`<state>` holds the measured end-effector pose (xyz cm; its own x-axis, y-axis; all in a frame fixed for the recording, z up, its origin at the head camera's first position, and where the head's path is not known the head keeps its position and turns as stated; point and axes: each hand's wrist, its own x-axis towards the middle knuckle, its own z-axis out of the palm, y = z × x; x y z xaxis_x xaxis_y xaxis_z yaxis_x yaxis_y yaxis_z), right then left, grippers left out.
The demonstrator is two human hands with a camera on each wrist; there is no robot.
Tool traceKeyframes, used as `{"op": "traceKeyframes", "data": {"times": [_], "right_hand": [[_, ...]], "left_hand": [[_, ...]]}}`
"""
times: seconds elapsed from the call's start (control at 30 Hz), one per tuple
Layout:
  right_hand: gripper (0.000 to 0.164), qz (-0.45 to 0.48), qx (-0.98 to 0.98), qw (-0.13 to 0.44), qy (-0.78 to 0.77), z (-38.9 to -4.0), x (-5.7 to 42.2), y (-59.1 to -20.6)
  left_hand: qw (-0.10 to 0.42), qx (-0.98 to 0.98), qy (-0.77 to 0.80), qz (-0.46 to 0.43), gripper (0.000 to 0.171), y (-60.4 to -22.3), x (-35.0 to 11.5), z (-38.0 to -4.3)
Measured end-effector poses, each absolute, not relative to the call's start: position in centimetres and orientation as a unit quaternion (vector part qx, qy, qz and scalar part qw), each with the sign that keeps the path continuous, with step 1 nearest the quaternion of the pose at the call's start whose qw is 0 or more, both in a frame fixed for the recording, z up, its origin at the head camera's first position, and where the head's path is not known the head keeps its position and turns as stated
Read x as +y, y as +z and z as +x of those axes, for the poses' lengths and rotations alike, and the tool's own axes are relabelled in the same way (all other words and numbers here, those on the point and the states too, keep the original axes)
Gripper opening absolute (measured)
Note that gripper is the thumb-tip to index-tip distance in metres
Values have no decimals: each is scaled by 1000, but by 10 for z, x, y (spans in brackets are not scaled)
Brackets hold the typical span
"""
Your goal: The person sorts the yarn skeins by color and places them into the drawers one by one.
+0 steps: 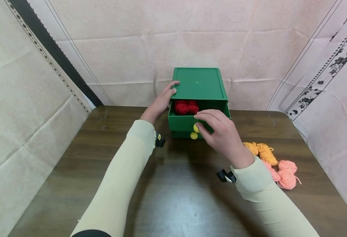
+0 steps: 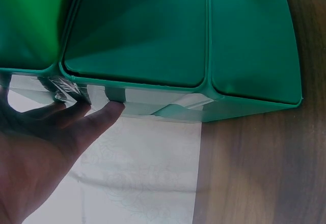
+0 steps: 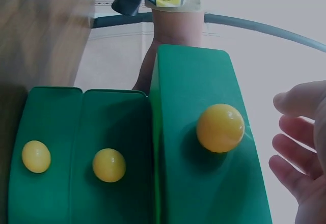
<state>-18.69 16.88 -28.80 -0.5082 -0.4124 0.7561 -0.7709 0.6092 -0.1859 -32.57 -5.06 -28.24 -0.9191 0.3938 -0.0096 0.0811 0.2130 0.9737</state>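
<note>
A green drawer box (image 1: 198,84) stands at the back of the table, its top drawer (image 3: 204,81) pulled out toward me. Inside that drawer lies a bundle of red yarn (image 1: 186,107) on the left. My left hand (image 1: 161,101) rests against the box's left side; in the left wrist view its fingertips touch the taped green wall. My right hand (image 1: 222,133) hovers over the drawer's front edge, fingers loosely bent and holding nothing. Its fingers are apart from the round yellow knob (image 3: 220,128) in the right wrist view.
Two more drawer fronts with yellow knobs (image 3: 109,165) sit below the pulled-out one. Orange yarn bundles (image 1: 266,153) and pink yarn bundles (image 1: 287,174) lie on the table's right, beside my right forearm. A pale patterned cloth (image 1: 132,52) hangs behind the table.
</note>
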Motion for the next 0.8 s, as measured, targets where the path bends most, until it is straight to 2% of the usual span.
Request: {"op": "traceKeyframes", "data": {"times": [0.8], "right_hand": [[22,346,-837,331,265,-183,174,-310]], "left_hand": [[125,765,613,154,44,-283,-50,-327]]}}
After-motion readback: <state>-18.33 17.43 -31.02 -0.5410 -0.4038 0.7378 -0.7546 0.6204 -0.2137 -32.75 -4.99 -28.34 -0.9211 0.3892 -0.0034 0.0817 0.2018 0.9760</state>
